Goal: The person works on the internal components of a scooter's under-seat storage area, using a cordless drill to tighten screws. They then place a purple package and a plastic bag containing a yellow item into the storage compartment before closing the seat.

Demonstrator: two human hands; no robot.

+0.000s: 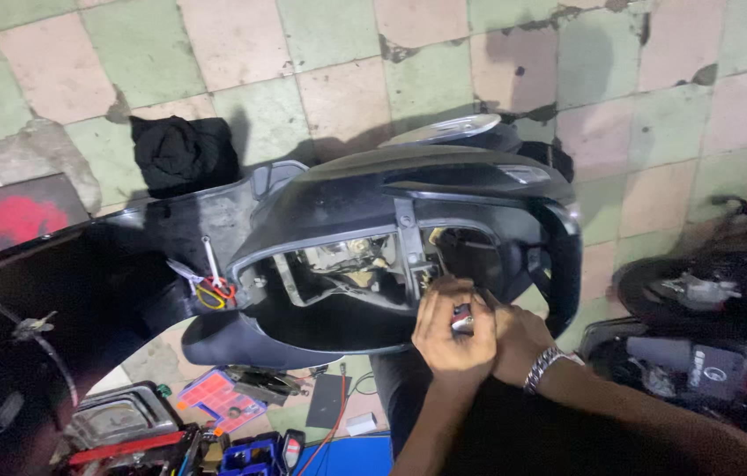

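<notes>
Both hands meet at about 5 o'clock of the black scooter front panel (408, 189), at the lower right rim of its open headlight cavity. Left hand (448, 335) is clenched around a small metal-tipped part (462, 321) with a red bit showing; right hand (514, 339), with a metal wristwatch (542, 368), is curled against it, but I can't tell what it grips. The part looks small, rigid, light and probably slick, best pinched at its body with fingertips. The panel is stiff plastic, bulky and likely scratch-prone; hold it by the rim. Screwdrivers (210, 282) stick up at 9 o'clock of the cavity, black cloth (181, 152) at 11, toolbox clutter (215, 423) on the tiled floor (338, 79) at 7, another motorbike (717, 326) at 3.
</notes>
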